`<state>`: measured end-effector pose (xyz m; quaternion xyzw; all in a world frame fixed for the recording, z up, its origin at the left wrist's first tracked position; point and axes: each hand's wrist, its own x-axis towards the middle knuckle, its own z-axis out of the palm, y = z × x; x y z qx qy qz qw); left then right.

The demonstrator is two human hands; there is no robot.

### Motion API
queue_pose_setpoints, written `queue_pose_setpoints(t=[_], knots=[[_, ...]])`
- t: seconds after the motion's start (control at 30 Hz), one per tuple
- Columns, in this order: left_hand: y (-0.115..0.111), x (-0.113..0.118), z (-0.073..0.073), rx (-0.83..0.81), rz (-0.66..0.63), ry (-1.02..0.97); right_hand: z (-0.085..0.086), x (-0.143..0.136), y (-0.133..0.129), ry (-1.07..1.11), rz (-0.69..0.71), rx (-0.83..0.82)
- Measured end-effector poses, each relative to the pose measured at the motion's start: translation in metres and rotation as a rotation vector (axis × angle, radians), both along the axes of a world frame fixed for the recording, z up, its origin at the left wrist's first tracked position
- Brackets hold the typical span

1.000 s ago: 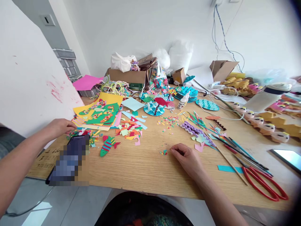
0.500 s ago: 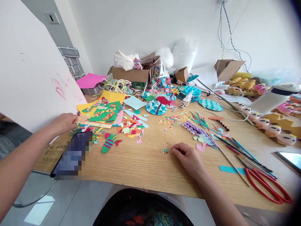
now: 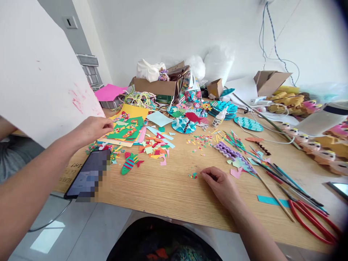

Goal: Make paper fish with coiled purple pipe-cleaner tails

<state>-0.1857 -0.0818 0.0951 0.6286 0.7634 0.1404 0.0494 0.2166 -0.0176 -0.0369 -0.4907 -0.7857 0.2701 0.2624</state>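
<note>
My left hand (image 3: 94, 129) is raised beside the stack of coloured paper (image 3: 136, 110), its fingers curled closed; whatever they may hold is hidden. On that stack lies a green sheet (image 3: 138, 125) with several small spotted paper fish. My right hand (image 3: 219, 178) rests on the table, thumb and forefinger together, with nothing seen between them. Close to its fingertips lies a little heap of tiny paper bits (image 3: 194, 175). A striped paper fish (image 3: 129, 163), green with a red head and tail, lies between my hands, nearer the left.
A phone (image 3: 88, 174) lies at the table's left edge, near a large white board (image 3: 54, 79). Paper scraps (image 3: 156, 146), a glue bottle (image 3: 219, 117) and purple wavy strips (image 3: 231, 152) lie across the middle. Brushes (image 3: 293, 186) and red-handled scissors (image 3: 310, 221) are at right.
My left hand has lifted up and right, from the scraps by the board to beside the paper stack. The right hand stays put; the whole view has shifted slightly.
</note>
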Motion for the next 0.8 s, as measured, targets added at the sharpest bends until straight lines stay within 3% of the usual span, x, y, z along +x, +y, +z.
queue_pose_setpoints(t=[0.1,0.3,0.47,0.63,0.8], knots=[[0.006,0.028,0.016,-0.005,-0.064,0.075,-0.001,0.0,0.0,0.011,0.004,0.011],[0.008,0.065,0.045,0.092,-0.172,-0.196,-0.001,0.001,0.001,0.013,0.012,0.022],[0.009,0.1,0.056,0.146,-0.288,-0.356,-0.002,0.001,0.0,0.009,0.03,0.033],[0.022,0.145,0.047,0.041,-0.466,-0.377,0.0,0.0,-0.002,0.017,0.021,0.027],[0.046,0.178,0.007,-0.112,-0.604,-0.232,0.005,0.002,-0.006,0.056,0.006,0.029]])
